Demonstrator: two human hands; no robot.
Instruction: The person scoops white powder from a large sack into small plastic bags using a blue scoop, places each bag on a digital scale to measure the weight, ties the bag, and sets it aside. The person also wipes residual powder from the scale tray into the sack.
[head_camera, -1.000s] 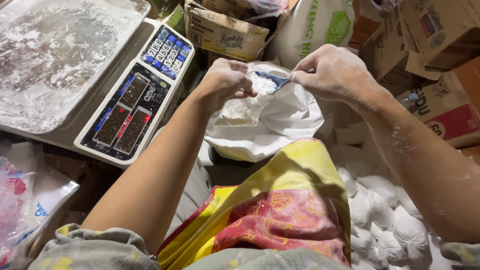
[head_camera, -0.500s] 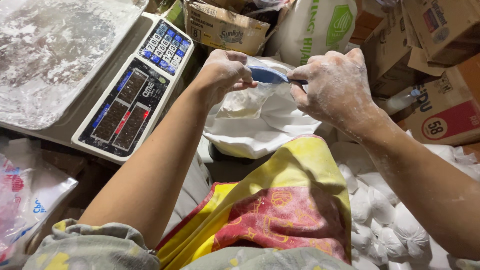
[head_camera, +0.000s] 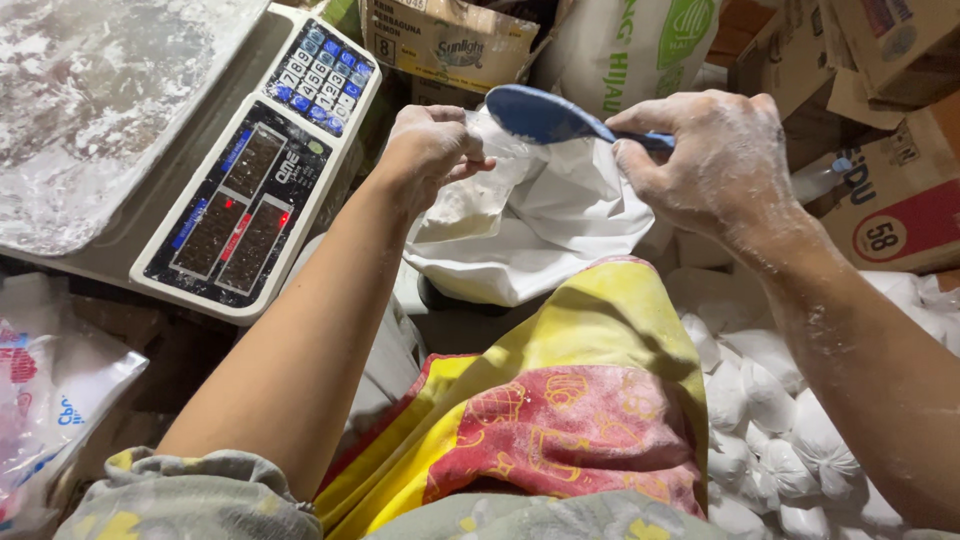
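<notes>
We look down on a grey electronic weighing scale with a blue keypad (head_camera: 255, 165), its steel pan (head_camera: 100, 100) dusted with white powder. Just right of the scale, the left hand (head_camera: 430, 150) is closed in a pinching grip on the mouth of a small clear plastic bag partly filled with white powder (head_camera: 470, 205). That bag hangs over a large open white sack (head_camera: 560, 225), which sits right of the scale and above a yellow and red patterned cloth (head_camera: 560, 420) on the lap. Further right of the scale, a blue plastic spoon (head_camera: 545, 115) hovers above the small bag's mouth, its bowl turned downward. The powder-coated right hand (head_camera: 715, 160) has its grip wrapped tight around the spoon's handle. At the far right, well away from the scale, lies a heap of tied white powder-filled bags (head_camera: 780, 430), below brown cardboard boxes (head_camera: 880, 200).
</notes>
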